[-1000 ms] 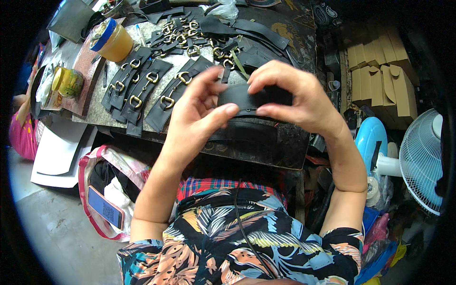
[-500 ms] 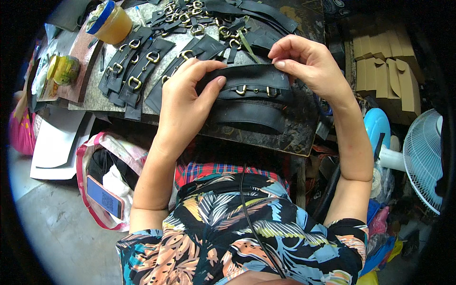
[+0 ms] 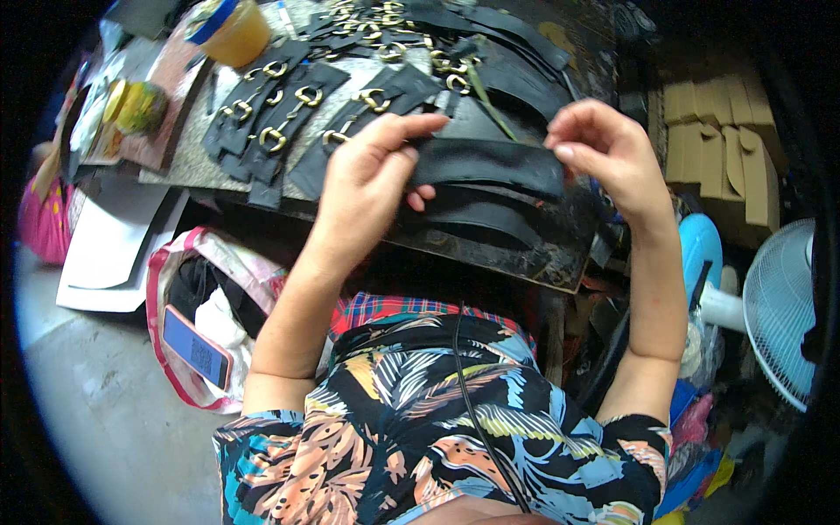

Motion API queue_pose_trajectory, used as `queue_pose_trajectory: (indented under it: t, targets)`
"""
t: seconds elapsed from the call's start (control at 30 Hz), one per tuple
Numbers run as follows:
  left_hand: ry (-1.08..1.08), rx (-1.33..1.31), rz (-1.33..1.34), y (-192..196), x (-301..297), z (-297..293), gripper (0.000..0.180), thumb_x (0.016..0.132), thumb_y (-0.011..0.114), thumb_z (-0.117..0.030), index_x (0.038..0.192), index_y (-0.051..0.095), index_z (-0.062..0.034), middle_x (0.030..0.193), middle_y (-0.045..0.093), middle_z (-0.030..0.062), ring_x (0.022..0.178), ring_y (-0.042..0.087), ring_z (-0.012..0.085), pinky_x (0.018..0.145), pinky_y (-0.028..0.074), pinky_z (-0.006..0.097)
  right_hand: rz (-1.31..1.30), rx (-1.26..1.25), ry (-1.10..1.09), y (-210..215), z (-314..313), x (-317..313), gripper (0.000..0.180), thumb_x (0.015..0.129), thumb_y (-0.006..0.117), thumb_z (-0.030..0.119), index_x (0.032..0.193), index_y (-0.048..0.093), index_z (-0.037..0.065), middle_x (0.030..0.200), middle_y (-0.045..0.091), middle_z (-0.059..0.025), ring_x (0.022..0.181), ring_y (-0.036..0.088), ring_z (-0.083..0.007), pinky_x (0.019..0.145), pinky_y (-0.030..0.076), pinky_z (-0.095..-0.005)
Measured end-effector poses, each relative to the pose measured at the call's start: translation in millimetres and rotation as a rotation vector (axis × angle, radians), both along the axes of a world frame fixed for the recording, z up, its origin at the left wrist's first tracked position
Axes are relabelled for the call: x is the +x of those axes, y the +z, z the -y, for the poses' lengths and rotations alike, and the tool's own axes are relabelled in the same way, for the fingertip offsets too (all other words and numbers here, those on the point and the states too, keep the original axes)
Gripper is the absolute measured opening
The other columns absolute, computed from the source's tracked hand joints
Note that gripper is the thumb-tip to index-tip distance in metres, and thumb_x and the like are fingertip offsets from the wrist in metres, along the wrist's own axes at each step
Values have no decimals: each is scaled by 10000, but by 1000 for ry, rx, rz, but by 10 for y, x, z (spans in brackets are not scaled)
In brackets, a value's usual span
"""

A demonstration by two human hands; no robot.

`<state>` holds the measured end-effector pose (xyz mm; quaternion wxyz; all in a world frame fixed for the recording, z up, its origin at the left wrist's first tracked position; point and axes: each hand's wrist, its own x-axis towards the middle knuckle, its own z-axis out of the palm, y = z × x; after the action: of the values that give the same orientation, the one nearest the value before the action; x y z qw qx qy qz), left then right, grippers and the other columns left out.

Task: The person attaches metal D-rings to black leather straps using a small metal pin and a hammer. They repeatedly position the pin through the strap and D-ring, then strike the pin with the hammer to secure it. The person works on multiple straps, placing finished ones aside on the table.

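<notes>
Fingertips of the bare left hand (image 3: 369,171) have been brought into head view beneath a long black leather strip (image 3: 490,166), clamped by that hand. At its far end, the bare right hand's (image 3: 611,156) thumb and finger are nearly together; whether leather is gripped cannot be told. Brass-fitted black leather straps (image 3: 291,120) are laid left of the left hand.

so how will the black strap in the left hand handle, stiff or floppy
Probably bendy rather than limp: the black strap stretches out from the left hand with only a gentle curve. It's likely light, looking thin and flat. Its sheen suggests slight slipperiness.
</notes>
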<state>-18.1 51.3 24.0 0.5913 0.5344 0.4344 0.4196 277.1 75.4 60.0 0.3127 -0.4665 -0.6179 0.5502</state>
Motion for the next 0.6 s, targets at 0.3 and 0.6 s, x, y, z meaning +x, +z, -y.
queue_pose_trajectory:
  t: [0.3, 0.6]
  targets:
    - [29, 1005, -548, -182, 2, 190, 392, 736, 730, 19, 1124, 709, -37, 928, 660, 100, 771, 690, 276, 644, 571, 369, 100, -116, -4, 15, 440, -33, 155, 921, 655, -31, 1069, 694, -1, 869, 672, 5, 757, 633, -55, 687, 529, -219]
    - [67, 1022, -486, -327, -51, 169, 415, 708, 736, 20, 1120, 702, -19, 924, 657, 135, 749, 674, 299, 644, 568, 380, 303, 165, 141, 270, 395, -81, 157, 866, 677, -60, 1013, 712, -19, 919, 701, -81, 842, 690, -148, 755, 547, -280]
